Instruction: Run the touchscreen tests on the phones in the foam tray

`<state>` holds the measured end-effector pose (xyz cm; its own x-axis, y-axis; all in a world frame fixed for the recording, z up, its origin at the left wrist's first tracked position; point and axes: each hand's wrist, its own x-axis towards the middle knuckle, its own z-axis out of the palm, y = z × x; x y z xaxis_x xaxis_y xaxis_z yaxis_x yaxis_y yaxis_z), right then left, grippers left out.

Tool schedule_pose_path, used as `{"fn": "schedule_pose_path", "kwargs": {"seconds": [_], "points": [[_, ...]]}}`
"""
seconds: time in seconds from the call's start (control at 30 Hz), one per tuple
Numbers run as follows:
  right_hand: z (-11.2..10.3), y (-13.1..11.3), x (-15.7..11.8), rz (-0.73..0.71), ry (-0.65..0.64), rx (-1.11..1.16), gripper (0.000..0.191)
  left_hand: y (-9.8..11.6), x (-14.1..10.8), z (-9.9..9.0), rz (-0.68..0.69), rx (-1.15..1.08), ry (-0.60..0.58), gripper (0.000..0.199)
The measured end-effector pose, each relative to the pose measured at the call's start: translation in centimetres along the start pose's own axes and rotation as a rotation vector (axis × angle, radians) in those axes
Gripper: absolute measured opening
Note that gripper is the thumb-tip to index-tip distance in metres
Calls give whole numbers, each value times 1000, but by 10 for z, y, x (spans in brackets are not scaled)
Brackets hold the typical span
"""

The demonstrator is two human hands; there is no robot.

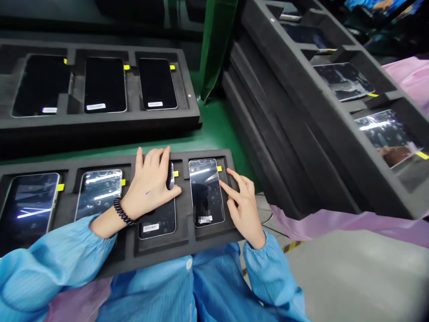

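My left hand (150,183) lies spread over the upper half of a dark-screened smartphone (157,221), with a black coil wristband (123,211) on its wrist. The phone sits in a slot of a black foam tray (110,163) in front of me. My right hand (243,205) is open, its index fingertip touching the right edge of a glossy smartphone (206,192) in the tray's rightmost slot. Further left, two more phones (98,194) (30,210) lie in their slots. Whether my left hand grips its phone is hidden.
Behind the front tray, a second foam tray (100,120) holds three dark phones. A tall tilted stack of foam trays (288,134) at right holds more phones on top. A green mat, a green sheet and pink film surround them. A co-worker's blue sleeve (365,5) shows top right.
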<state>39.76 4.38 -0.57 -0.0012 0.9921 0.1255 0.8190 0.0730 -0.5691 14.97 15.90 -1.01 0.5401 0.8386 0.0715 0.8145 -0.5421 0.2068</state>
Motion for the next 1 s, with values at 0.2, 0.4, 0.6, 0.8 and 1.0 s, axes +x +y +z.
{"fn": "schedule_pose_path", "kwargs": {"seconds": [0.2, 0.4, 0.6, 0.8, 1.0], "points": [[1, 3, 1, 64, -5, 57, 60, -15, 1, -5, 31, -133, -82, 91], [2, 2, -6, 70, -16, 129, 74, -26, -29, -64, 71, -323, -151, 74], [-4, 0, -31, 94, -1, 77, 75, -7, -103, -88, 53, -341, -119, 70], [-23, 8, -30, -322, -158, -20, 56, -20, -147, -54, 73, -283, -116, 55], [-19, 15, -2, -340, -241, -80, 39, -38, -135, -36, 132, -133, -148, 64]]}}
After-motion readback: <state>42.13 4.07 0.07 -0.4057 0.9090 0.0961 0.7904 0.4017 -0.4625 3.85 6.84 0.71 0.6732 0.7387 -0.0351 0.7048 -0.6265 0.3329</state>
